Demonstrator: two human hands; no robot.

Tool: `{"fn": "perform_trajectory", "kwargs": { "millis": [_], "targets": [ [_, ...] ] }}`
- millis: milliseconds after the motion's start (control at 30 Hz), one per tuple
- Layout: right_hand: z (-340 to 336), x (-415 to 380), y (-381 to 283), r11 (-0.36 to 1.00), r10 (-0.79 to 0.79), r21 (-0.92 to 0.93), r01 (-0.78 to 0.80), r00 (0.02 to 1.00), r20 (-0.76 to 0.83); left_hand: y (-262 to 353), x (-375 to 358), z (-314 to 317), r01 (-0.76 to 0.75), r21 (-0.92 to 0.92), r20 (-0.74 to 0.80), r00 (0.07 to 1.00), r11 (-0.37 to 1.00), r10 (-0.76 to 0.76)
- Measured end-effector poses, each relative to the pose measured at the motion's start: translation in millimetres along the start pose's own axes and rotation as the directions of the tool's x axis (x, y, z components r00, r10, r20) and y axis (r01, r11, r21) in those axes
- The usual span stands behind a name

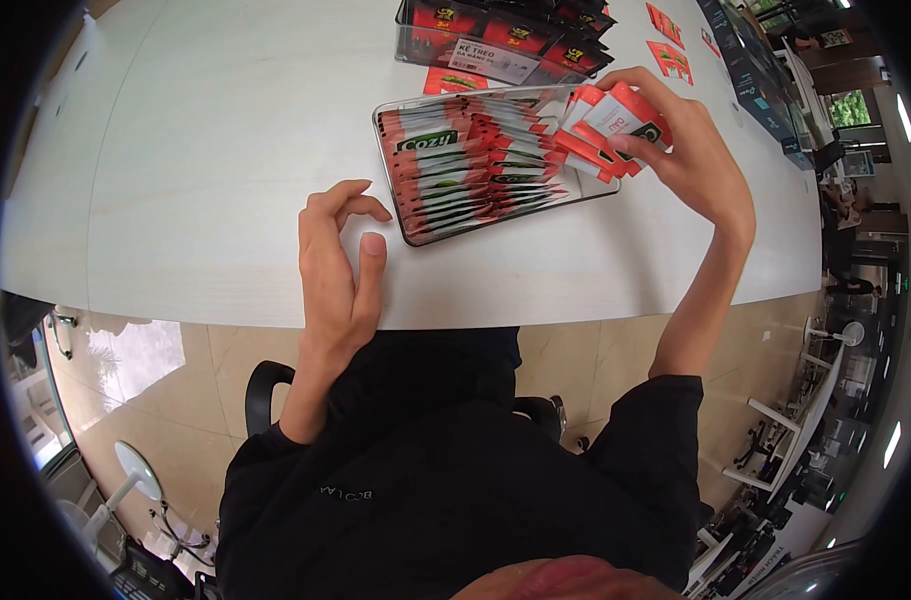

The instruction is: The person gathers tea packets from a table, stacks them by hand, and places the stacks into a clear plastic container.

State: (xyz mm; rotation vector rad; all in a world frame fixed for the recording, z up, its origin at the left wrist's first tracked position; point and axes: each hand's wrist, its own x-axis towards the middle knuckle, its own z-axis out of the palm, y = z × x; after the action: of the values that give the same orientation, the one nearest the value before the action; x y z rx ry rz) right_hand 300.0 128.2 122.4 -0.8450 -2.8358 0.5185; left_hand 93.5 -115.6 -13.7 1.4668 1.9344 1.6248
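Note:
My right hand (676,140) pinches a small fan of red-and-white tea sachets (616,120) over the right end of a clear plastic tray (408,240). Two rows of upright Cozy tea sachets (431,180) fill the left and middle of that tray. Its right end shows bare floor below the held sachets. Just off the tray's left front corner, my left hand (338,260) hovers with thumb and fingers apart, holding nothing.
Behind the tray stands a clear bin (416,45) of black-and-red coffee packets with a white label. One red sachet (456,80) lies between them. More red sachets (670,62) lie at the far right, near dark boxes (756,85) along the edge of the white table (206,180).

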Motion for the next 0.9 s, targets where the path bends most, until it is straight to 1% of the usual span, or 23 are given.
{"fn": "perform_trajectory", "kwargs": {
  "millis": [67, 200, 267, 400, 467, 500, 567, 600, 667, 700, 767, 800, 867, 900],
  "targets": [
    [-1.1, -1.8, 4.2, 0.994, 0.068, 0.090, -0.064, 0.997, -0.035, -0.2, 0.0, 0.3, -0.005, 0.001, -0.004, 1.000, 1.000, 0.005],
    [-0.1, -3.4, 2.4, 0.989, 0.099, 0.114, -0.089, 0.992, -0.084, 1.7, 0.7, 0.2, 0.008, 0.008, -0.006, 1.000, 1.000, -0.008],
    [1.2, -4.5, 1.8, 0.989, 0.109, 0.116, -0.094, 0.985, -0.137, 1.7, 0.9, -0.1, 0.003, 0.015, -0.006, 1.000, 1.000, -0.003],
    [0.7, -2.9, 0.5, 0.992, 0.110, 0.079, -0.103, 0.990, -0.093, 2.1, 0.5, 0.6, 0.019, -0.021, -0.009, 1.000, 1.000, -0.020],
    [8.4, -1.8, 7.9, 0.987, -0.016, -0.163, -0.003, 0.993, -0.116, 2.8, 0.6, 0.6, 0.026, -0.023, -0.013, 1.000, 0.999, -0.026],
    [9.5, -1.7, 5.6, 0.987, -0.014, -0.160, -0.005, 0.993, -0.116, 2.8, 0.5, 0.5, 0.027, -0.022, -0.011, 1.000, 0.999, -0.027],
    [11.5, 0.7, -3.9, 0.941, -0.146, -0.323, 0.101, 0.982, -0.118, 2.3, 0.7, 0.0, 0.029, -0.006, -0.013, 0.999, 1.000, -0.030],
    [10.4, 2.4, -6.6, 0.942, -0.143, -0.320, 0.098, 0.982, -0.119, 2.8, 1.5, 1.1, 0.030, -0.005, -0.010, 1.000, 1.000, -0.030],
    [9.3, 7.5, -10.9, 0.936, -0.132, -0.328, 0.131, 0.991, 0.017, 2.9, 2.0, 1.5, 0.029, -0.009, -0.015, 0.999, 1.000, -0.029],
    [12.3, 9.0, -8.4, 0.937, -0.129, -0.326, 0.128, 0.991, 0.018, 3.1, 2.1, 1.7, 0.031, -0.009, -0.011, 0.999, 0.999, -0.031],
    [19.5, 10.2, -1.8, 0.927, -0.217, -0.309, 0.211, 0.976, 0.015, 3.7, 2.4, 3.2, 0.041, -0.003, -0.017, 0.999, 0.999, -0.041],
    [21.8, 10.0, -5.2, 0.928, -0.214, -0.309, 0.208, 0.977, 0.014, 3.5, 2.5, 3.5, 0.041, -0.004, -0.014, 0.999, 0.999, -0.041],
    [28.1, 10.3, -15.9, 0.930, -0.042, -0.364, 0.056, 0.998, 0.047, 2.4, 2.3, 2.9, 0.032, -0.022, -0.018, 0.999, 0.999, -0.033],
    [30.8, 9.8, -15.6, 0.929, -0.043, -0.364, 0.057, 0.998, 0.048, 2.3, 2.5, 2.7, 0.033, -0.022, -0.019, 0.999, 0.999, -0.033]
  ]
}}
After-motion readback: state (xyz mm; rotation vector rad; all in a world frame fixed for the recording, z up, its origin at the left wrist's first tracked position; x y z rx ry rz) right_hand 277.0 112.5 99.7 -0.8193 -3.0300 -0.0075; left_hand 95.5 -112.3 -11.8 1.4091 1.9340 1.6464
